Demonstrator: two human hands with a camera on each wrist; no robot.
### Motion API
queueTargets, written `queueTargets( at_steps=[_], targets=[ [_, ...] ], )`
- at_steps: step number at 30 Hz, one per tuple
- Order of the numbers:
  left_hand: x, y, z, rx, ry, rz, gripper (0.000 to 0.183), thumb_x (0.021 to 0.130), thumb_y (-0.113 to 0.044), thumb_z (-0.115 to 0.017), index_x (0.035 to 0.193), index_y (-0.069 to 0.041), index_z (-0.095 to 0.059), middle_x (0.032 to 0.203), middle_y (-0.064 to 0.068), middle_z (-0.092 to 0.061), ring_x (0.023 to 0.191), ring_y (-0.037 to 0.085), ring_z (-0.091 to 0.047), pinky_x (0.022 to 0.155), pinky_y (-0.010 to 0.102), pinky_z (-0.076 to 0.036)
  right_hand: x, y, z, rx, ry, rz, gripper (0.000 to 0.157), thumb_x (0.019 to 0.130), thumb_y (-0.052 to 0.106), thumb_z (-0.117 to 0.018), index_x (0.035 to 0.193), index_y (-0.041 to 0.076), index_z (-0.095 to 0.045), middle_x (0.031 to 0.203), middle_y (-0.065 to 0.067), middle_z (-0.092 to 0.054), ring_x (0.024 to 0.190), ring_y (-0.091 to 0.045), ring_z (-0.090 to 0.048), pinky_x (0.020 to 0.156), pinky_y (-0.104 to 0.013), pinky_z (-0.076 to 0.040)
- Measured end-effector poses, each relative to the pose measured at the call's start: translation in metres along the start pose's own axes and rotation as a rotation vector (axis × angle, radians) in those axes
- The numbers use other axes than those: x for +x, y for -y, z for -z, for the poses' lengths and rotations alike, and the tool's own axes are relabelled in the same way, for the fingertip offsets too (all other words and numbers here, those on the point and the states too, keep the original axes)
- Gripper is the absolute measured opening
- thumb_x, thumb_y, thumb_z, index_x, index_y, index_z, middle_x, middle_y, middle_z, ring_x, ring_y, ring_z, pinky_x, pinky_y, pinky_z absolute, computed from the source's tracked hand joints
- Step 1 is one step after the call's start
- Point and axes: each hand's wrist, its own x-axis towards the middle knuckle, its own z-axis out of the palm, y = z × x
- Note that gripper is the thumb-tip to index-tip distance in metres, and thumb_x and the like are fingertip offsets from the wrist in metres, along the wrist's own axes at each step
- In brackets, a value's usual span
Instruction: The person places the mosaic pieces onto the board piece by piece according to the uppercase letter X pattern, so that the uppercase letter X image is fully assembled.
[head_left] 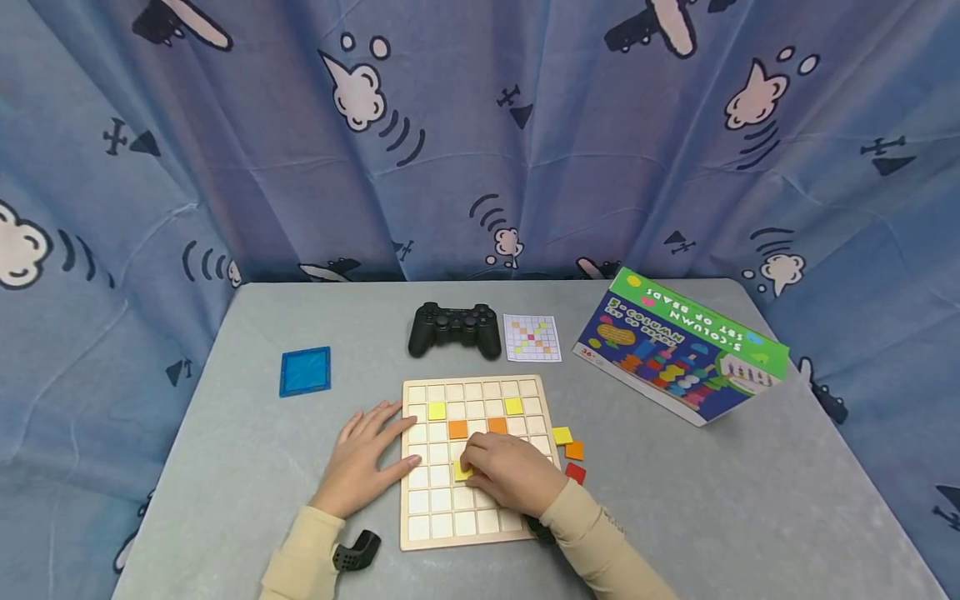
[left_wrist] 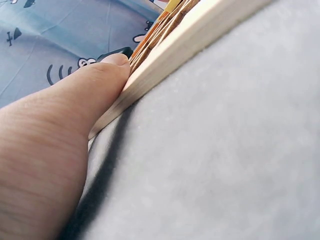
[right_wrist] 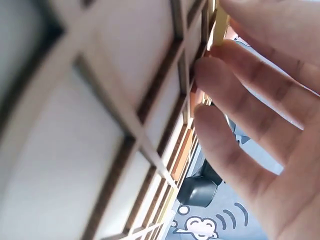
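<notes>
A wooden grid board (head_left: 441, 500) with white squares lies in front of me. My right hand (head_left: 516, 473) is over its middle and pinches a yellow tile (head_left: 462, 472), which shows between thumb and fingers in the right wrist view (right_wrist: 220, 26). Straight fingers of my left hand (head_left: 358, 467) rest along the board's left edge, the thumb (left_wrist: 107, 75) touching the rim. Toward the far side, two yellow tiles (head_left: 437, 411) and two orange tiles (head_left: 457, 429) sit in squares. Part of the board is hidden under the right hand.
Beside the board's right edge lie loose yellow (head_left: 562, 435), orange (head_left: 573, 450) and red (head_left: 575, 473) tiles. Behind it are a black game controller (head_left: 454, 328) and a coloured grid card (head_left: 532, 337). A blue tray (head_left: 305, 371) is at left, a tilted game box (head_left: 678, 350) at right.
</notes>
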Motion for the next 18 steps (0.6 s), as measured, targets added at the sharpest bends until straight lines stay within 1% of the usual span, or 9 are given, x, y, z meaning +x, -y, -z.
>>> queueTargets(
  at_steps=[9,18],
  targets=[
    [0.0,0.0003,0.0001,0.0,-0.013,-0.01,0.059,0.088,-0.06,-0.057,0.138,-0.03,-0.052,0.152,-0.003,-0.037,0.143,0.022,-0.028,0.119,0.047,-0.011,0.0009,0.002,-0.0015,-0.03,0.004,0.01,0.016,0.087,0.028,-0.072,0.098,0.018,-0.066,0.092,0.007,-0.06,0.079,-0.007,-0.056,0.076,-0.022,-0.052],
    [-0.0002,0.0005,0.0,-0.007,-0.007,-0.005,0.059,0.088,-0.061,-0.056,0.138,-0.031,-0.052,0.152,-0.004,-0.037,0.143,0.021,-0.028,0.119,0.047,-0.011,0.0019,0.0034,-0.0039,-0.076,0.002,0.014,0.017,0.085,0.028,-0.073,0.098,0.02,-0.066,0.093,0.008,-0.059,0.078,-0.006,-0.054,0.072,-0.022,-0.051]
  ],
)
